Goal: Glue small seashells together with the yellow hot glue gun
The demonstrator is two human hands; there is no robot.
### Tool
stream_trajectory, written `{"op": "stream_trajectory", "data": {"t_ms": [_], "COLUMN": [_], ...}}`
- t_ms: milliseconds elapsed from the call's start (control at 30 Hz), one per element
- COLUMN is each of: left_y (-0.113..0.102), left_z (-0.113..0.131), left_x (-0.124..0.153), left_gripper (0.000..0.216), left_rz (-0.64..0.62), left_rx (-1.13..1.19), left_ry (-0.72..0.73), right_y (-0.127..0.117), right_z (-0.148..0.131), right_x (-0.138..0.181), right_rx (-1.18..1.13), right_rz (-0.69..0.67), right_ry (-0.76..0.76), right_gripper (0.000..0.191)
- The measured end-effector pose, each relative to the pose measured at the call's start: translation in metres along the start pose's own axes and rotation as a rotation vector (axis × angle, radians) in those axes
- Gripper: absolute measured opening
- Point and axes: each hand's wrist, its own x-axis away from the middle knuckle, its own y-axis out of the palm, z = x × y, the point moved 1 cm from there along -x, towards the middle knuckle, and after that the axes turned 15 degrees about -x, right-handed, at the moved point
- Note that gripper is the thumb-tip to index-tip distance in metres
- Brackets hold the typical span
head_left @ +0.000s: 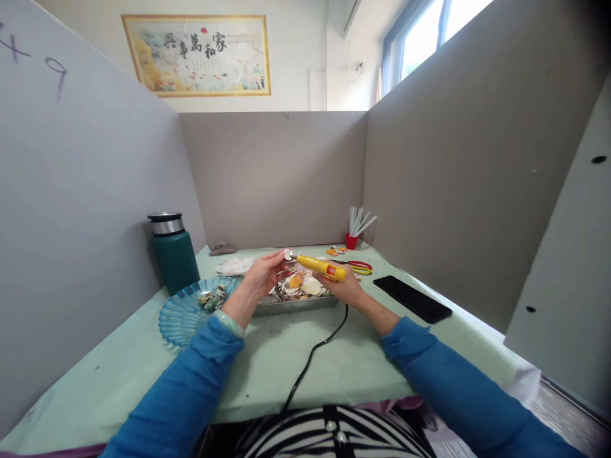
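Note:
Pinched in the fingertips of my left hand (263,276) is a small white piece, apparently a shell (287,254). My right hand (345,288) grips a yellow glue gun (316,264), its nozzle pointing left, at or very near the white piece. I cannot tell whether they touch. From the gun a black cord (312,353) runs down over the table's front edge. Below both hands is a metal tray (300,307) heaped with white, orange and brown shells (311,288). Left of my left wrist lies a blue ribbed glass plate (179,318) with a cluster of dark greenish shells (214,298) on it.
A green bottle (174,257) stands at the left. Scissors (359,266) with red and yellow handles lie behind my right hand. Farther back, a red cup (351,241) holds glue sticks (359,221). A black phone (411,298) lies right. Grey partitions (277,178) enclose the table.

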Motion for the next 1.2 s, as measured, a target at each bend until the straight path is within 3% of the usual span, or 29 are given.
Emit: {"op": "stream_trajectory", "data": {"t_ms": [333,1200], "left_y": [0.0033,0.0017], "left_z": [0.002,0.0006], "left_x": [0.0028,0.0008], "left_gripper": [0.025,0.02], "left_rz": [-0.014,-0.009], "left_rx": [-0.001,0.023], "left_ry": [0.001,-0.013], "right_y": [0.0001,-0.0014], "right_z": [-0.0051,-0.0058], "right_x": [-0.0016,0.0], "right_rx": [0.022,0.033], "right_rz": [0.053,-0.002], "right_ry": [-0.019,-0.041], "right_gripper": [0.026,0.026]}}
